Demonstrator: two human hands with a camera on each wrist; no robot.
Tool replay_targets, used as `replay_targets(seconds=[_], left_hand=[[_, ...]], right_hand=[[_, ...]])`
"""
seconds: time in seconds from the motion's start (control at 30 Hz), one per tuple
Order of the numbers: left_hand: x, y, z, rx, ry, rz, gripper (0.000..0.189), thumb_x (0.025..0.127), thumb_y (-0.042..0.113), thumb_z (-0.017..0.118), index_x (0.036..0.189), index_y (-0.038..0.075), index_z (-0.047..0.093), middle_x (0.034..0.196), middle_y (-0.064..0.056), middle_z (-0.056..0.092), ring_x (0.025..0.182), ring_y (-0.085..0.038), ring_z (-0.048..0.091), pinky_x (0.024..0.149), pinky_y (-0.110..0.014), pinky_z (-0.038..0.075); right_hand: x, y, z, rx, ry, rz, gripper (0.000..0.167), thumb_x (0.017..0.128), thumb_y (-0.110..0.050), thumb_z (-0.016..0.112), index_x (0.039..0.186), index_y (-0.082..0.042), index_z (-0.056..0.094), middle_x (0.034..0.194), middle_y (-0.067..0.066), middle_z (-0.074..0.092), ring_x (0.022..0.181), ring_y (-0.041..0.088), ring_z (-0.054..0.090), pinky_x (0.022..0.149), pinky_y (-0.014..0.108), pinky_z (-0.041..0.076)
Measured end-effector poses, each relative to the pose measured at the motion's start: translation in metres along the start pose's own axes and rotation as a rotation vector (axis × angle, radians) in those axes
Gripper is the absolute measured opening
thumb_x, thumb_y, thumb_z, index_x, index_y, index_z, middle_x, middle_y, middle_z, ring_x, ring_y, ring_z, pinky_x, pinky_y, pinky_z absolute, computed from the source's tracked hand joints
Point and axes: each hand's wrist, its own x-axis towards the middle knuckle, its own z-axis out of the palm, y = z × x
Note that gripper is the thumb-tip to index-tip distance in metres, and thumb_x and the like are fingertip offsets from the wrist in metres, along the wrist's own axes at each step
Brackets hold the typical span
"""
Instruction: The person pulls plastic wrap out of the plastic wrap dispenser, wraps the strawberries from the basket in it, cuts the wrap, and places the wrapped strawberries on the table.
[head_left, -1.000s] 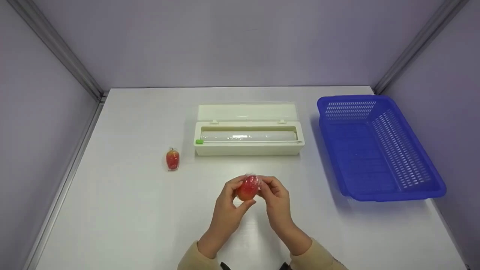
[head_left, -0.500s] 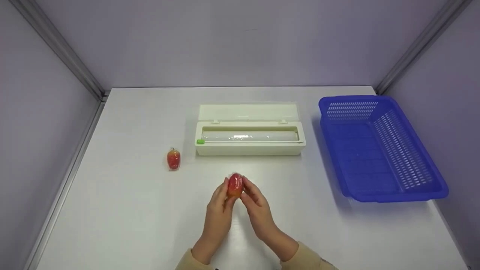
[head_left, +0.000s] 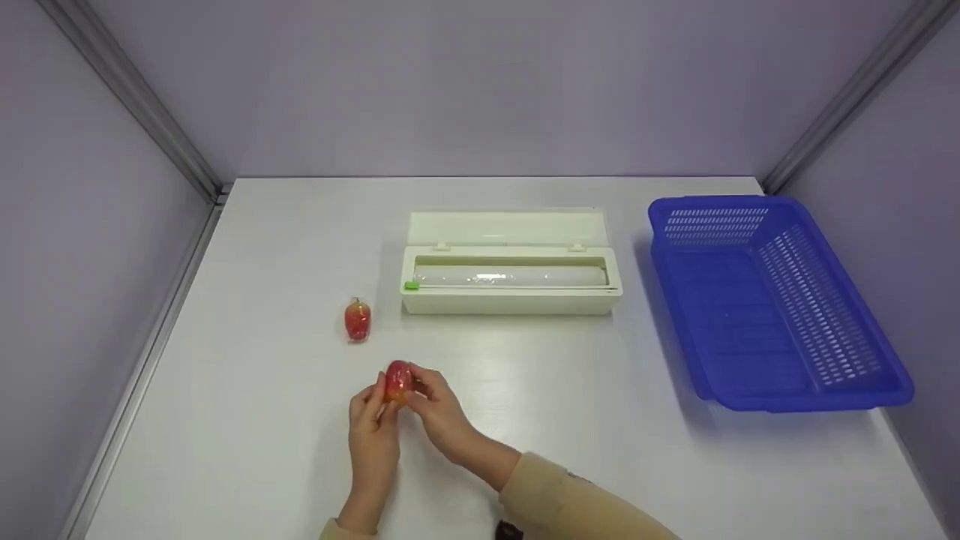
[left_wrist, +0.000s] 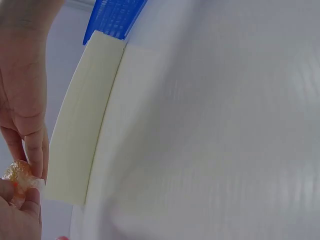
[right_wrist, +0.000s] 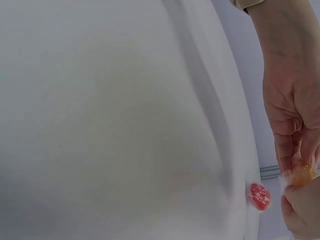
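Observation:
A small red fruit with a yellow-orange end (head_left: 399, 382), wrapped in clear cling film, is held between both hands above the table. My left hand (head_left: 373, 442) grips its left side, and my right hand (head_left: 444, 420) pinches the right side with thumb and fingers. Crinkled film around the yellowish end of the fruit (left_wrist: 19, 172) shows in the left wrist view. Just beyond the hands, a second wrapped red-and-yellow fruit (head_left: 358, 321) lies on the table, also visible as a wrapped red fruit (right_wrist: 259, 196) in the right wrist view.
A cream cling film dispenser (head_left: 511, 303) stands at mid-table, its lid (head_left: 508, 228) raised, with a film roll (head_left: 510, 276) inside and a green cutter slider (head_left: 412, 286). A blue plastic basket (head_left: 694, 352) sits on the right. Walls enclose the white table (head_left: 247, 420).
Both hands have carried the wrapped fruit leftward, from in front of the dispenser to near the second fruit. The fingers have shifted around it. The head view has shifted slightly.

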Motion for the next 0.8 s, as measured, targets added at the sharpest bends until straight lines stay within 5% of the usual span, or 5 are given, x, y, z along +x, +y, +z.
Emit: replay_targets(seconds=[0.23,0.4,0.67,0.8], left_hand=[[0.041,-0.014,-0.029,0.094,-0.037,-0.083,0.046,0.091,0.005,0.055,0.135,0.007,0.045,0.12,-0.016,0.044,0.115,-0.03,0.049,0.098,-0.04,0.045],[0.064,-0.024,-0.042,0.195,-0.075,-0.078,0.042,0.092,0.004,0.052,0.134,0.006,0.048,0.119,-0.019,0.051,0.114,-0.033,0.052,0.097,-0.042,0.046],[0.074,-0.029,-0.043,0.257,-0.04,-0.069,0.039,0.094,0.009,0.051,0.131,0.001,0.049,0.119,-0.021,0.051,0.112,-0.033,0.051,0.098,-0.042,0.045],[0.074,-0.029,-0.042,0.338,-0.029,-0.016,0.041,0.092,0.012,0.055,0.13,-0.002,0.049,0.116,-0.021,0.05,0.108,-0.032,0.052,0.1,-0.043,0.044]], right_hand=[[0.047,0.008,0.029,-0.062,-0.027,0.099,0.05,0.092,-0.021,0.049,0.14,-0.006,0.039,0.122,0.008,0.04,0.112,0.017,0.039,0.097,0.032,0.042],[0.064,0.014,0.038,-0.128,-0.07,0.111,0.056,0.094,-0.021,0.047,0.145,-0.006,0.028,0.129,0.011,0.034,0.117,0.019,0.037,0.103,0.036,0.038],[0.063,0.017,0.043,-0.321,-0.151,0.018,0.051,0.098,-0.021,0.041,0.146,-0.01,0.026,0.132,0.008,0.034,0.122,0.017,0.04,0.105,0.033,0.038],[0.062,0.015,0.042,-0.391,-0.172,0.006,0.052,0.099,-0.029,0.038,0.146,-0.008,0.025,0.131,0.01,0.036,0.12,0.018,0.039,0.104,0.032,0.038]])
